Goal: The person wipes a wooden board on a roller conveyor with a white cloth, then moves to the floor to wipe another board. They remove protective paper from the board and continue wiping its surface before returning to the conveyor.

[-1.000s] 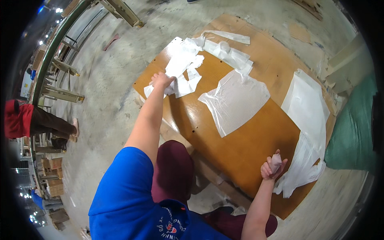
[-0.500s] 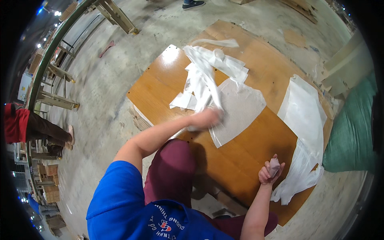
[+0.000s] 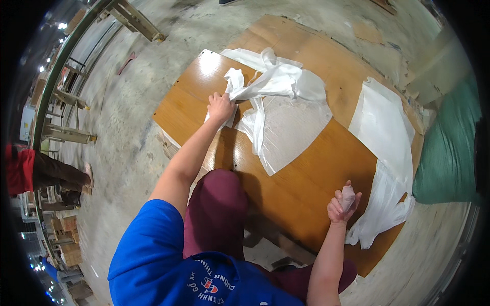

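Observation:
Close to the far left part of a glossy brown wooden panel (image 3: 306,176), my left hand (image 3: 221,108) has its fingers closed on a crumpled, thin white wrapping sheet (image 3: 278,81). The sheet trails rightward from that hand in twisted folds. Beneath its folds lies a flat, translucent whitish sheet (image 3: 296,130), spread on the panel. Above the panel's right part, my right hand (image 3: 343,206) is curled around a small, folded, pale pink piece (image 3: 347,198); whether it is cloth or paper I cannot tell.
A larger brown board (image 3: 286,38) lies under the panel. More white wrapping sheet (image 3: 383,127) drapes along the right side, near a green sack (image 3: 446,153). At far left, a person's legs (image 3: 58,171) stand beside a long metal-framed stand (image 3: 43,107).
My left hand has moved up and left with the white wrapping sheet, now pulled out toward the right. My right hand keeps the pink piece and has barely shifted.

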A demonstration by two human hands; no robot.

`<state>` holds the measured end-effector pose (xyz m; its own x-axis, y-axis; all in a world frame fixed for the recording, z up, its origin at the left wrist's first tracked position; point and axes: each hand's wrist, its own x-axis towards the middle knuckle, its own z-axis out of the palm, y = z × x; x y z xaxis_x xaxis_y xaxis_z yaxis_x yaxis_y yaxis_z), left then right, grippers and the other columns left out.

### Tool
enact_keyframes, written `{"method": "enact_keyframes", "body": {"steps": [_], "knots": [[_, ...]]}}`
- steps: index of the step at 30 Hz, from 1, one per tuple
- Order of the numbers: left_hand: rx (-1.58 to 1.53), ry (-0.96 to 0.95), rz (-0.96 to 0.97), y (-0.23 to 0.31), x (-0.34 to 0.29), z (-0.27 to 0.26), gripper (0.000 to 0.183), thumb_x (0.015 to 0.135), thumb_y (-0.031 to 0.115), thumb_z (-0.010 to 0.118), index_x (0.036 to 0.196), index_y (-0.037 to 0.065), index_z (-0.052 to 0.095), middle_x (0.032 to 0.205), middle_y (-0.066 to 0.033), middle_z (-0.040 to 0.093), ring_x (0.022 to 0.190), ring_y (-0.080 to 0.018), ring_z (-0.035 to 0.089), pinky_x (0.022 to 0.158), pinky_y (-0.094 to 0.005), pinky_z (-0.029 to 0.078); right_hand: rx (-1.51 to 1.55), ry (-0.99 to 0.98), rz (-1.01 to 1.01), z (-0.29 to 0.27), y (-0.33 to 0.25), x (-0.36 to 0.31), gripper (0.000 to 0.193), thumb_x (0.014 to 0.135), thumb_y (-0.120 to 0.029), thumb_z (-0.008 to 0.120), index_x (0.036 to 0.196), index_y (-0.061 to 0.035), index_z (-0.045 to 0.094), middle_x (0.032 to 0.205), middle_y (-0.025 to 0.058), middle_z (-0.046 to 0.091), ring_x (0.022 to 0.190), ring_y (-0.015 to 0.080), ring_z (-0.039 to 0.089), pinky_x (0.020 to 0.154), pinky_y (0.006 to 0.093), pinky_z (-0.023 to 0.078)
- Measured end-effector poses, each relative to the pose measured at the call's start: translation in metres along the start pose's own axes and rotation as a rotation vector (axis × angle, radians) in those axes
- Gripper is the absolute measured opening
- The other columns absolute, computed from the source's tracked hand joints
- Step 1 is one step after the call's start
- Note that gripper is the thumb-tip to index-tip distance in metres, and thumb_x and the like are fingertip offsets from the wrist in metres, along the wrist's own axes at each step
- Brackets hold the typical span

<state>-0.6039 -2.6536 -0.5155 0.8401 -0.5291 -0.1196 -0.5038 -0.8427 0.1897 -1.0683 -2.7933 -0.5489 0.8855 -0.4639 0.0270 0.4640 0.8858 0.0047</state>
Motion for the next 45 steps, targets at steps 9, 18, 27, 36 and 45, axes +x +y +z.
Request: {"method": "enact_keyframes", "body": {"steps": [9,18,27,36,45], "knots": [[-0.262,-0.477,0.798,0.123,-0.078,0.004,0.059,0.083,0.034,0.062,0.126,0.003,0.037,0.081,-0.0222,0.063,0.077,-0.0338,0.064,0.076,-0.0425,0.050,-0.045,0.058,-0.057,-0.003,0.003,-0.007,0.058,0.092,-0.054,0.041,0.136,-0.0163,0.038,0.096,0.0208,0.057,0.050,0.0193,0.051,0.043,0.0284,0.041],[0.065,-0.020,0.207,0.134,0.005,0.017,0.058,0.078,0.038,0.066,0.116,-0.002,0.050,0.121,-0.0204,0.052,0.108,-0.0347,0.050,0.090,-0.0433,0.046,-0.066,0.080,-0.057,-0.001,0.000,-0.003,0.057,0.092,-0.054,0.040,0.135,-0.0159,0.039,0.095,0.0200,0.057,0.050,0.0185,0.050,0.043,0.0281,0.040],[-0.129,-0.329,0.259,0.123,0.030,0.023,0.056,0.077,0.045,0.061,0.103,-0.004,0.062,0.103,-0.0240,0.063,0.100,-0.0388,0.060,0.090,-0.0425,0.046,-0.040,0.046,-0.045,-0.001,0.001,0.001,0.055,0.093,-0.051,0.041,0.136,-0.0155,0.038,0.097,0.0208,0.057,0.054,0.0195,0.052,0.046,0.0289,0.042],[0.084,0.139,0.209,0.124,0.108,-0.002,0.046,0.078,0.045,0.059,0.113,0.017,0.065,0.146,-0.0085,0.029,0.138,-0.0348,0.017,0.105,-0.0574,0.024,0.026,0.047,-0.003,0.001,0.000,0.003,0.056,0.093,-0.051,0.041,0.136,-0.0143,0.039,0.098,0.0223,0.057,0.055,0.0214,0.053,0.048,0.0313,0.043],[-0.609,-0.176,0.732,0.183,0.047,0.024,0.031,0.084,0.015,0.054,0.110,0.001,0.045,0.096,-0.0250,0.060,0.089,-0.0389,0.060,0.076,-0.0440,0.048,0.053,0.047,0.026,-0.002,-0.002,0.008,0.057,0.093,-0.050,0.041,0.137,-0.0139,0.037,0.102,0.0236,0.055,0.057,0.0227,0.054,0.048,0.0325,0.042]]}}
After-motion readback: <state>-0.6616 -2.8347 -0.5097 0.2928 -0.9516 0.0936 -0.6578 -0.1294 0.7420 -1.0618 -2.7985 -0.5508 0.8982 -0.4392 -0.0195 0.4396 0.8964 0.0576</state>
